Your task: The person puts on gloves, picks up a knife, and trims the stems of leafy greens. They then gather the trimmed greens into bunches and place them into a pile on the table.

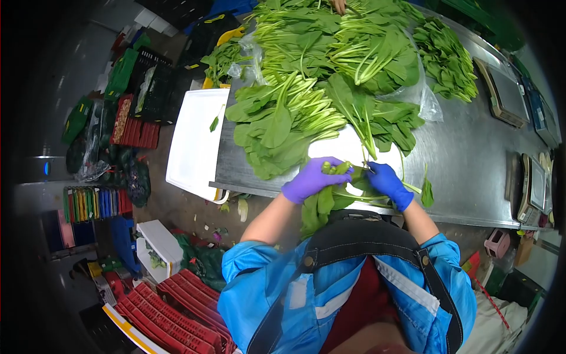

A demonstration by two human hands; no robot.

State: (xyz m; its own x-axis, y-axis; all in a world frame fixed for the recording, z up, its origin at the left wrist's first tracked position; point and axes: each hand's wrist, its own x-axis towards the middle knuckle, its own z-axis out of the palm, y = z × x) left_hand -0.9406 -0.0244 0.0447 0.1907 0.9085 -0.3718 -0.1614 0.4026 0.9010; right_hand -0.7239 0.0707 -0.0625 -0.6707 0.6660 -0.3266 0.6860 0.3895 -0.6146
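Observation:
My left hand [312,180], in a purple glove, is closed around a bunch of leafy greens [319,206], with the cut stem ends poking up past the fingers. Close to its right, my right hand [388,185] wears a blue glove, its fingers pinched together by a stem; whatever they grip is too small to make out. Both hands are over a white board [330,147] at the table's near edge. Beyond them lies a large heap of the same greens [295,112], stems and broad leaves mixed. A loose leaf [427,192] rests right of my right hand.
The steel table [460,159] bears clear plastic [431,106] and two scales [501,91] at the right. A white bin [191,141] stands left of it. Red crates [171,310] are behind at lower left. Another person's hand [339,6] reaches in at the far side.

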